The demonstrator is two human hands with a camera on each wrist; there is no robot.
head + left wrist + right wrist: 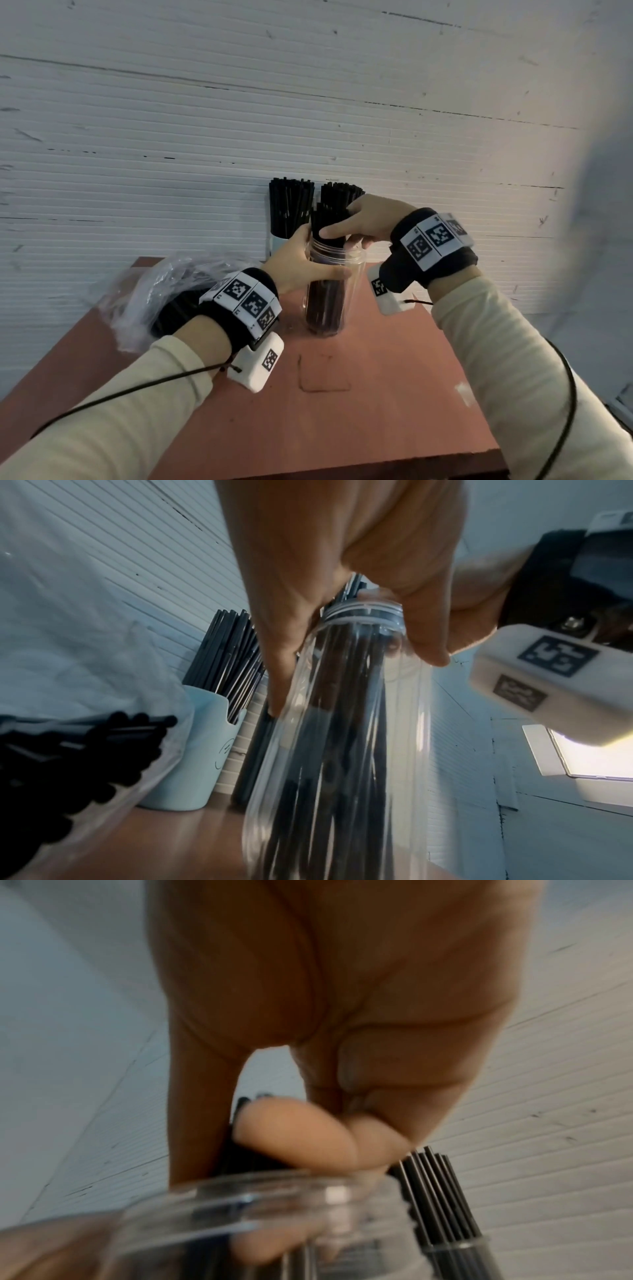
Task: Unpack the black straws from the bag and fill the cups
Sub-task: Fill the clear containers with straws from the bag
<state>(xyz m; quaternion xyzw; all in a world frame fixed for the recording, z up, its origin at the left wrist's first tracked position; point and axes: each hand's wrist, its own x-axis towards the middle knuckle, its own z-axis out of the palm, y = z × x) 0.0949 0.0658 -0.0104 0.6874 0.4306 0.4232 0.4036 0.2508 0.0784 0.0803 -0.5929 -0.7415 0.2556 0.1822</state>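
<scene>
A clear plastic cup stands upright on the red-brown table. My left hand grips its upper part from the left, thumb across the front. My right hand holds a bundle of black straws just above the rim, and their lower ends are down inside the cup. In the left wrist view the straws show through the clear cup under my left hand. The right wrist view shows my right hand curled round the bundle above the cup rim.
A crumpled clear bag holding more black straws lies on the table at the left. Against the white wall behind stand a light blue cup and a second cup, both packed with straws. The table's front edge is near me.
</scene>
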